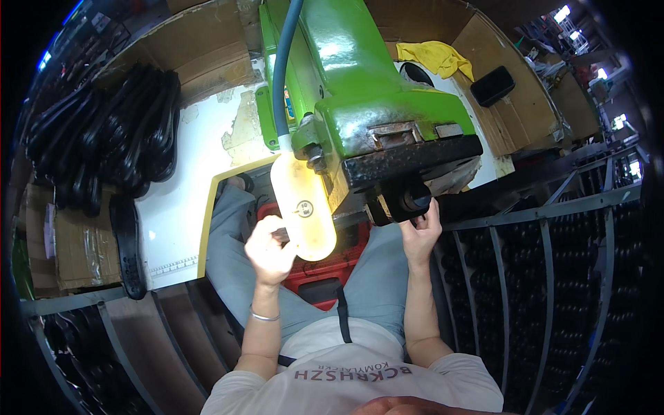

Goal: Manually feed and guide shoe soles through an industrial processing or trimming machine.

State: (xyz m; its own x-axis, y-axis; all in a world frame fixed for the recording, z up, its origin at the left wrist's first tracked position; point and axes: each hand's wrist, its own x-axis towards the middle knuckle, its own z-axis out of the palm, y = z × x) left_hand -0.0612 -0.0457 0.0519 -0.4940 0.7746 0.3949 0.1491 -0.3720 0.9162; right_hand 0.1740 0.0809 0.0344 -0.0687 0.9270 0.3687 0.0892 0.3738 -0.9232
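Observation:
My left hand (pixel 270 250) is closed, with its fingertips partly hidden behind a glowing yellow oval lamp (pixel 304 228). A dark sliver shows between the fingers, too little to name. On the other side, my right hand (pixel 422 232) is raised to the underside of a green machine head (pixel 394 121), just below its round black fitting (pixel 415 198). Its thumb and fingers close around a small dark part that I cannot make out. The machine hides the space between my two hands.
Black shoe soles (pixel 111 131) are heaped on the white table (pixel 187 200) at left, with a single sole (pixel 128 245) at its edge. Cardboard, a yellow cloth (pixel 436 58) and a black phone-like object (pixel 492 86) lie at right. Metal racks (pixel 546 277) flank me.

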